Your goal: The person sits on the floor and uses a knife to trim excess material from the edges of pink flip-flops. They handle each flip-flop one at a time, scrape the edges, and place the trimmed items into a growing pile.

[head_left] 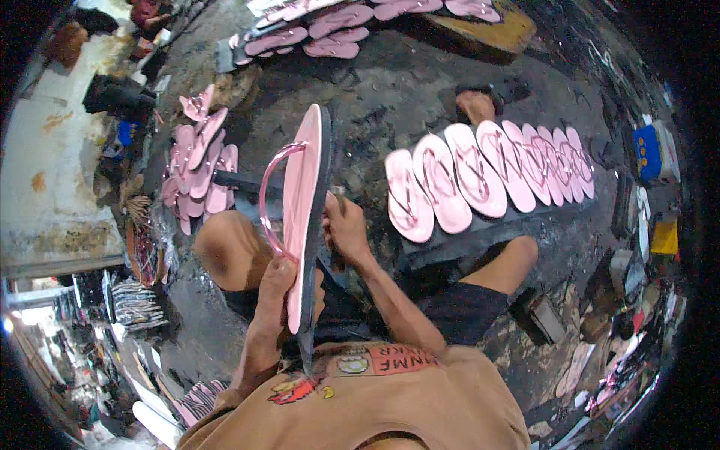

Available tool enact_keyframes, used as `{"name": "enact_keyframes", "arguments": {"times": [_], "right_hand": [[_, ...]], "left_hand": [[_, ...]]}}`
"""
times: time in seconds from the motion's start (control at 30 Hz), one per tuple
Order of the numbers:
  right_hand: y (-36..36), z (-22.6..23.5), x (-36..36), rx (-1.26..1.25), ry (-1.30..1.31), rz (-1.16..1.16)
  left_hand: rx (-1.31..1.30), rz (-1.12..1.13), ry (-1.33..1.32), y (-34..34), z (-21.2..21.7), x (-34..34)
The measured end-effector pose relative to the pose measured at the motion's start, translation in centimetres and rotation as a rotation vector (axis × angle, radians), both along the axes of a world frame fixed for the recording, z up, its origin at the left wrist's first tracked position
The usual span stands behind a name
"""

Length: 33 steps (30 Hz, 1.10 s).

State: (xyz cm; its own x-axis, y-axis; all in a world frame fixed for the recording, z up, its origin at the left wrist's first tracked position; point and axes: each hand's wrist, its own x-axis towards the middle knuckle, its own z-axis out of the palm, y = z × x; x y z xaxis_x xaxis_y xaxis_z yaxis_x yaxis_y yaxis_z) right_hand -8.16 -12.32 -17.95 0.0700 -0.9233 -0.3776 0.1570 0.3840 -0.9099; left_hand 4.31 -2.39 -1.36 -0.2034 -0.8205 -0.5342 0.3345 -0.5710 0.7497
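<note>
My left hand (274, 291) grips a pink flip-flop (301, 202) near its lower end, thumb on the pink top face. The flip-flop stands on edge, toe up, its dark sole side turned right. A shiny pink strap (268, 201) arches out on its left. My right hand (347, 231) is closed just right of the sole, its fingertips partly hidden behind it. A dark bar (244, 182) shows left of the flip-flop, roughly in line with my right hand. Whether that hand holds the bar is hidden.
Right of me, a row of overlapping pink flip-flops (454, 180) lies on a dark board (480, 232). A heap of pink flip-flops (199, 169) sits at left. More pink flip-flops (330, 34) lie at the far side, near a yellowish block (487, 34). A foot (477, 105) rests beyond the row.
</note>
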Motion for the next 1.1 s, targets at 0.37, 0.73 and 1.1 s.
{"name": "enact_keyframes", "arguments": {"times": [0.37, 0.73, 1.1], "right_hand": [[7.8, 17.1, -8.1, -0.662, 0.234, -0.158], [26.4, 10.7, -11.9, -0.234, 0.504, 0.264], [20.3, 10.0, -11.4, -0.317, 0.702, 0.259]], "left_hand": [[-0.453, 0.329, -0.041, -0.9, 2.4, -2.6], [-0.2, -0.005, -0.244, -0.8, 3.8, 1.1], [-0.145, -0.112, -0.319, -0.8, 5.0, -0.6]]}}
